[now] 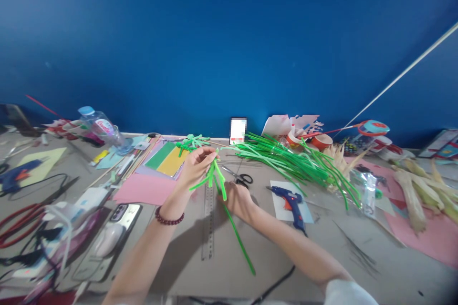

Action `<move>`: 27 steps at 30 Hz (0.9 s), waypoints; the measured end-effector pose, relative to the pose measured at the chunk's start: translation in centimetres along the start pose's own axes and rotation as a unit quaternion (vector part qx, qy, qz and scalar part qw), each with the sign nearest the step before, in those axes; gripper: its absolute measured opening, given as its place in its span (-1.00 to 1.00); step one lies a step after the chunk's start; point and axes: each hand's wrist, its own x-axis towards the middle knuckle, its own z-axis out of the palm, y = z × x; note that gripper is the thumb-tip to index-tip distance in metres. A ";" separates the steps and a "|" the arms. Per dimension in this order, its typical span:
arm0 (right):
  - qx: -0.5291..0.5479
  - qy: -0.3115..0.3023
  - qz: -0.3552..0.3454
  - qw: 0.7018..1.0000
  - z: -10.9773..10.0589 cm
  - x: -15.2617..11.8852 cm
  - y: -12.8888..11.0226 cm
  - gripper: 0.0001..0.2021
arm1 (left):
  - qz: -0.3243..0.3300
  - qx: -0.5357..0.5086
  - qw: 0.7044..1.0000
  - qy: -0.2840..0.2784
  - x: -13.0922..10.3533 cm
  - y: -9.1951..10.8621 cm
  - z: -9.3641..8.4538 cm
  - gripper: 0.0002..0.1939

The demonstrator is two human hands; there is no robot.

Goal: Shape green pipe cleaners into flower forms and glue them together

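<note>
My left hand (198,167), with a dark red bead bracelet (170,218) at the wrist, pinches the top of a bunch of light green pipe cleaners (211,177). Their short ends fan downward below the fingertips. A long darker green pipe cleaner (239,237) hangs from the bunch and slants down to the right. Just right of it, my right hand (236,198) is curled closed at the pipe cleaner's upper part; its fingertips are partly hidden. Beneath the hands lies a clear ruler (208,228). Black-handled scissors (245,179) rest behind my right hand.
Right of my hands, a blue glue gun (294,204) lies on white paper. Behind it spreads a heap of green pipe cleaners (293,162). At left are a phone (121,214) and coloured sheets (150,188). A lit screen (238,129) leans against the blue wall.
</note>
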 end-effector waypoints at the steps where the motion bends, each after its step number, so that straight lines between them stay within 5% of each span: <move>1: 0.002 -0.003 0.006 1.000 0.3 0.1 0.1 -0.69 | -0.003 0.001 1.000 0.000 0.1 0.0 0.0 -0.74; 6: 0.030 -0.038 0.036 0.998 -0.1 0.4 0.2 -0.82 | 0.009 0.001 1.000 0.016 0.3 -0.3 0.0 -0.74; 13: 0.151 -0.106 0.006 0.983 -4.7 -0.5 3.1 -0.85 | -0.021 -0.047 0.999 0.014 0.4 0.1 0.1 -0.72; 18: 0.352 -0.218 -0.081 0.906 -8.6 -2.4 5.9 -0.64 | -0.027 -0.082 0.996 0.022 0.6 0.5 -0.3 -0.69; 20: 0.339 -0.191 -0.084 0.917 -10.2 -3.4 6.7 -0.63 | -0.021 -0.067 0.997 0.020 0.6 0.6 -0.4 -0.70; 27: 0.284 0.081 -0.095 0.951 -13.3 -5.4 7.3 -0.79 | 0.068 0.131 0.988 0.044 -0.5 0.0 -0.1 -0.76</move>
